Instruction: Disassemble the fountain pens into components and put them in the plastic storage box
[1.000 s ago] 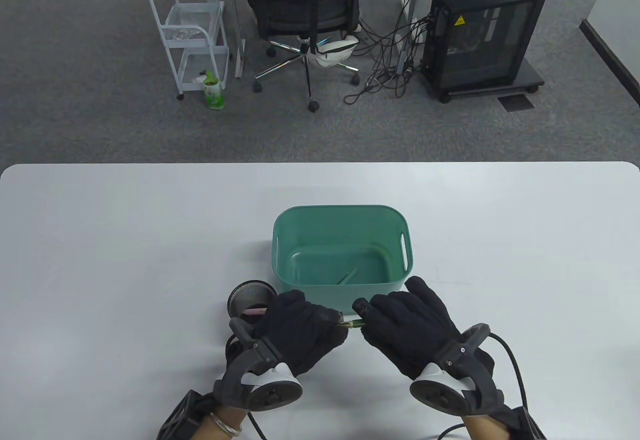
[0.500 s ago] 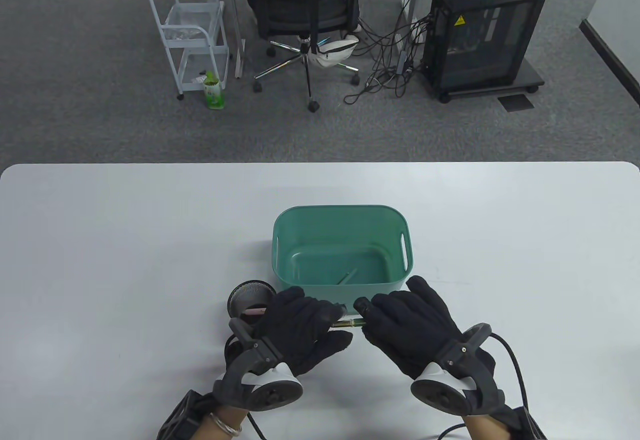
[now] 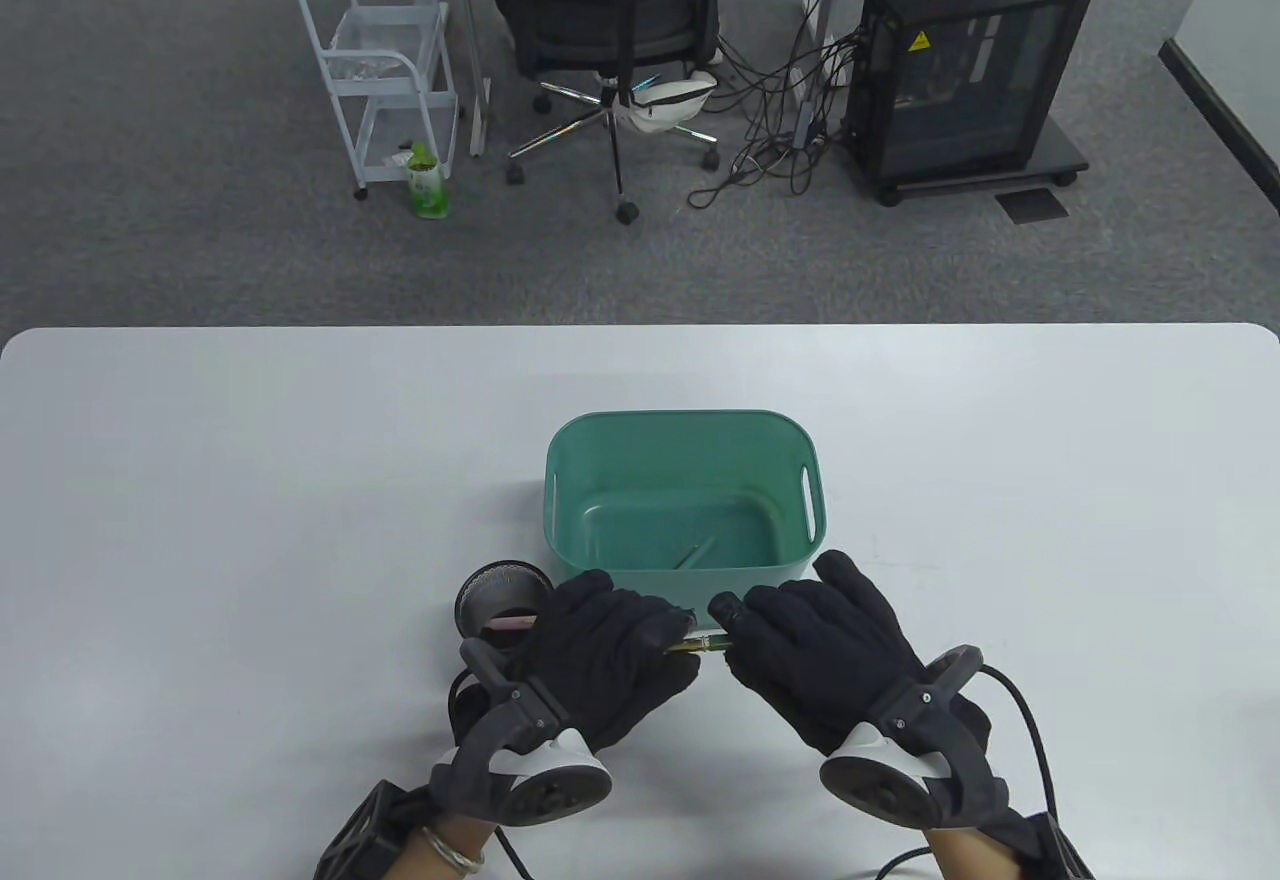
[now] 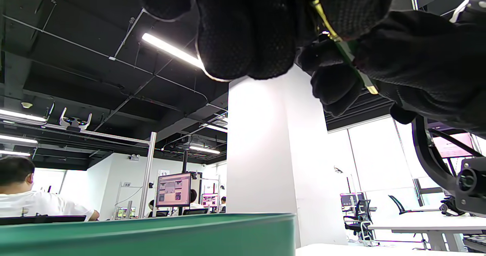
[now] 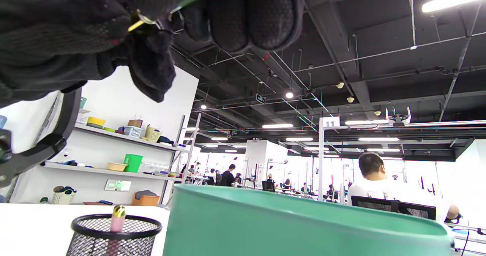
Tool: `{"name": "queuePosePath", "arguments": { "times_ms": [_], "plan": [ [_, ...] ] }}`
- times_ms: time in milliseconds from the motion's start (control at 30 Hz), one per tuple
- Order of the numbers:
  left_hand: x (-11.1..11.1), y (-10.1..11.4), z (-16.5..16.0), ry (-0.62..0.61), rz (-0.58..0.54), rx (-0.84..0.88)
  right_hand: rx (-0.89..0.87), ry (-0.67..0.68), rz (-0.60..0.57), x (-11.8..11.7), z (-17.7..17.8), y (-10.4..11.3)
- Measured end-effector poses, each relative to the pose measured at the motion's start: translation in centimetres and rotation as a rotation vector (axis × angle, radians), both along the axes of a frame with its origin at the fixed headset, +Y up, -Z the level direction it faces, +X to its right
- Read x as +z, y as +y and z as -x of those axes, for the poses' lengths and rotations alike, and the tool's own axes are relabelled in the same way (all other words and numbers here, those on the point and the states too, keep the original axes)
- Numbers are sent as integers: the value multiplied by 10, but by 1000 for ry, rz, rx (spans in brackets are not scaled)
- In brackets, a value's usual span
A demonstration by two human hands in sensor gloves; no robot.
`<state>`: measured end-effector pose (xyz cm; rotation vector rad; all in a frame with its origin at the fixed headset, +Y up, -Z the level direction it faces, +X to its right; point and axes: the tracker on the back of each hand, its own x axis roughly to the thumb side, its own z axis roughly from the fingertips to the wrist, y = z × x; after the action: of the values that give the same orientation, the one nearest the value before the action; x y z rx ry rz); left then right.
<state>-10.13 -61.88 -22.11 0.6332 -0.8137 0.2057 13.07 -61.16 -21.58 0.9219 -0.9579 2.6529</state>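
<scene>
Green pen held between both hands, just in front of the box, being taken apart.

Left hand point(image 3: 610, 655) and right hand point(image 3: 815, 650) each have their grip pinched on one end of the slim green fountain pen with gold trim point(image 3: 697, 644), held level above the white table point(image 3: 200, 480), just in front of the teal plastic storage box point(image 3: 686, 432). One thin green part point(image 3: 694, 553) already lies in the box. Black mesh pen cup point(image 3: 500, 595) beside the left hand holds a pink pen point(image 5: 117, 214). Judgement: this looks like unscrewing or pulling the section from the barrel. Best done with one hand fixed and the other turning, pulling straight along the axis, fingertips near the joint, over the box so loose parts drop in.
</scene>
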Motion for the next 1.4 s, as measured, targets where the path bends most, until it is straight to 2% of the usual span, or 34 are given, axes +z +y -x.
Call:
{"name": "queuePosePath", "arguments": {
  "times_ms": [1400],
  "plan": [
    [-1,1,4,-30,12,26,-9,5,-4,1,0,0]
  ]
}}
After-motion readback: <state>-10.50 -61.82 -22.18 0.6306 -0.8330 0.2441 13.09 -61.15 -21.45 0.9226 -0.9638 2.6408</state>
